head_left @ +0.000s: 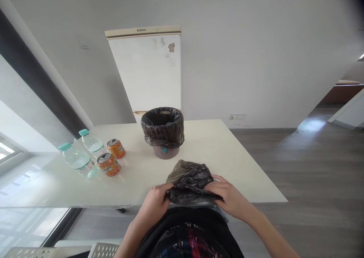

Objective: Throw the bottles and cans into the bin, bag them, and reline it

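A crumpled black plastic bag (192, 178) lies at the table's near edge, close to my body. My left hand (157, 199) pinches its left side between thumb and fingers. On the opposite side my right hand (223, 193) grips the bag, with thumb and fingers closed on the film. Just beyond the bag stands a small trash can (166, 153), upright, lined with a black bag (163, 132) folded down over its rim. Neither hand touches the can.
Two clear bottles with green caps, a nearer bottle (75, 160) and a farther bottle (92, 142), stand left on the white table (136, 187). Beside them are two orange cans, a front can (109, 165) and a back can (116, 148). A white refrigerator (149, 72) stands behind the table.
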The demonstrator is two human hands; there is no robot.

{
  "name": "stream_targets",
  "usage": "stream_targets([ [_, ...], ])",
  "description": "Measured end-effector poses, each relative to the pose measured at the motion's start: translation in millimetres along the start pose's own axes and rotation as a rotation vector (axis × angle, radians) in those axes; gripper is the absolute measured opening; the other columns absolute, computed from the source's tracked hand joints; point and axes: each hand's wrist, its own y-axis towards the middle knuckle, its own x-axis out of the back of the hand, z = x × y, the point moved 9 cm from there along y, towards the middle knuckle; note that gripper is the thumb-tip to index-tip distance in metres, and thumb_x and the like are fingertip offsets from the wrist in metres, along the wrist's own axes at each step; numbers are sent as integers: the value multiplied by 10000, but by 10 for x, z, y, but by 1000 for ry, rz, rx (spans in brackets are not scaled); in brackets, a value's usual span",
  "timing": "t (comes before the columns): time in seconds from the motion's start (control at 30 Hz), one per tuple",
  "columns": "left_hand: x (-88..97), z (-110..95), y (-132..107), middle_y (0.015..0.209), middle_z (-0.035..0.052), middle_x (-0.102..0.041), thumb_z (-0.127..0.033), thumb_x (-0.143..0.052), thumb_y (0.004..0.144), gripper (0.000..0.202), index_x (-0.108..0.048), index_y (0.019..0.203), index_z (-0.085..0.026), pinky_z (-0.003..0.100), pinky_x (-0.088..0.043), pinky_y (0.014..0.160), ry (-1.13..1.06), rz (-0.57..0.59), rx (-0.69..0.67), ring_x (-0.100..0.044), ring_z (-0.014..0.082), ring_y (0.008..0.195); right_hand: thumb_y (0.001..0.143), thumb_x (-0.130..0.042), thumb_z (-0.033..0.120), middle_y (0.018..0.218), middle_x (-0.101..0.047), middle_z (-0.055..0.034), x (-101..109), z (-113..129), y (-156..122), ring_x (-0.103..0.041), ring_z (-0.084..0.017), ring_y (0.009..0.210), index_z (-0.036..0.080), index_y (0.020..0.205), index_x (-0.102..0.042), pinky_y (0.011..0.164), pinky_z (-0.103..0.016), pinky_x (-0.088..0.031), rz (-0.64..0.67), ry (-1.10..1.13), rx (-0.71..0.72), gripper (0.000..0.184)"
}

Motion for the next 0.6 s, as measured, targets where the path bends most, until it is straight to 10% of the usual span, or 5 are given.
stream_targets([
  [0.13,109,158,249,917,43,-750,-347,-475,1040,234,-639,1166,-236,318,-504,783,-54,-126,138,-711,247,861,1013,-567,291,1225,-784,-59,166,-200,178,-744,-265,1157,301,1373,-665,1013,-429,-602,-197,172,-277,373],
  [0.37,82,383,702,951,127,-745,-440,-435,1089,468,-464,1463,-161,372,-506,730,303,-178,291,-719,332,907,1034,-524,391,1209,-755,-89,160,-472,450,-740,-295,1111,284,1378,-583,920,-433,-601,-344,8,-456,365],
  [0.5,185,-37,695,1311,219,-662,-439,-473,1088,451,-543,1416,-138,497,-510,955,543,-367,24,-626,377,1205,1000,-608,393,1287,-647,-100,251,-536,445,-688,-286,1156,286,1345,-591,959,-434,-596,-435,-44,-414,362],
  [0.6,-5,-343,587,1435,163,-609,-464,-617,1031,479,-569,1434,-209,524,-464,1087,554,-252,-282,-564,356,1314,988,-652,398,1279,-603,-115,390,-472,359,-648,-300,1192,277,1330,-593,1001,-453,-581,-533,-98,-350,368],
])
